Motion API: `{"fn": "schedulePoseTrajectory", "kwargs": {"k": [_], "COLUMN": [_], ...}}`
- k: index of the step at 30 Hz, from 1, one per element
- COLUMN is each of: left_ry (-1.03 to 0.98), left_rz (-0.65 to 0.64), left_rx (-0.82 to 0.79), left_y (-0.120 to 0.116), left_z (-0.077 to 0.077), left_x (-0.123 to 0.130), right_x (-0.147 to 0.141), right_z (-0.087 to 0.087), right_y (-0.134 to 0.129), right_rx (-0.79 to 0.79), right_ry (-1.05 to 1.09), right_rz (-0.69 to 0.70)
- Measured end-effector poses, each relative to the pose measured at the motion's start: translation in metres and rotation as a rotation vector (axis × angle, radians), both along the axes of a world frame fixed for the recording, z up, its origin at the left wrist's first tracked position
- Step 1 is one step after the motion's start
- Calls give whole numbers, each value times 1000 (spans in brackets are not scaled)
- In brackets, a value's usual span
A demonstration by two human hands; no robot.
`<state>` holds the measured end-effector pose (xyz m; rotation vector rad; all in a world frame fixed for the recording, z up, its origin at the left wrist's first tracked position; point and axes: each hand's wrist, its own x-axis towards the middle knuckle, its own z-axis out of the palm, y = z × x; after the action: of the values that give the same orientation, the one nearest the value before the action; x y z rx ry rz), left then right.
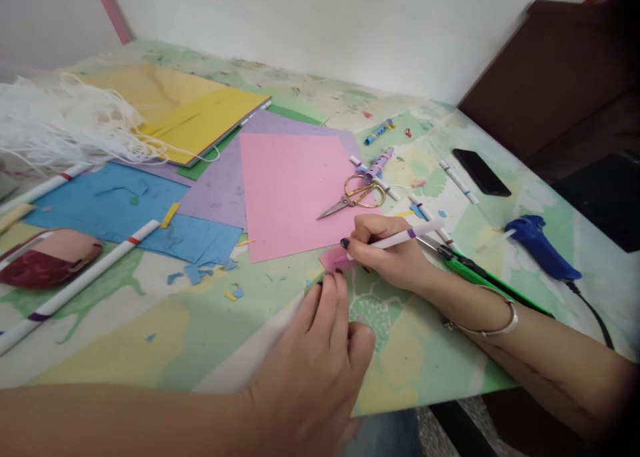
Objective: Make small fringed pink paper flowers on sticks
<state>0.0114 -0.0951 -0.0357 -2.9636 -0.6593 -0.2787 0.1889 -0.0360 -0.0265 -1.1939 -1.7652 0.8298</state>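
Observation:
My right hand point(387, 250) is closed around a white marker point(415, 234) with a purple band, its tip pointing down at a small pink paper piece point(330, 259). The fingertips of my left hand point(327, 340) are pressed together on that piece, holding it against the tablecloth. Just beyond both hands lies a large pink sheet point(285, 197). Gold-handled scissors point(345, 200) rest on its right part, blades pointing left. A green utility knife point(480, 280) lies beside my right forearm. The marker's tip is partly hidden by my fingers.
At right are a blue glue gun point(545, 247) with a cord and a black phone point(481, 172). Blue sheets point(115, 197), yellow sheets point(200, 120), white yarn point(65, 124) and a maroon-and-pink case point(50, 257) occupy the left. Several markers and paper scraps are scattered around.

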Motion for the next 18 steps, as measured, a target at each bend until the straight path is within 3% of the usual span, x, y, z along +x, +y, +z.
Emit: {"fn": "schedulePoseTrajectory", "kwargs": {"k": [6, 18], "left_ry": [3, 2], "left_rz": [1, 6], "left_rx": [0, -33], "left_y": [0, -1], "left_z": [0, 0], "left_x": [-1, -2], "right_x": [1, 1], "right_z": [-1, 3], "right_y": [0, -1], "right_rx": [-27, 2], "right_ry": [39, -21], "right_rz": [-64, 42]}}
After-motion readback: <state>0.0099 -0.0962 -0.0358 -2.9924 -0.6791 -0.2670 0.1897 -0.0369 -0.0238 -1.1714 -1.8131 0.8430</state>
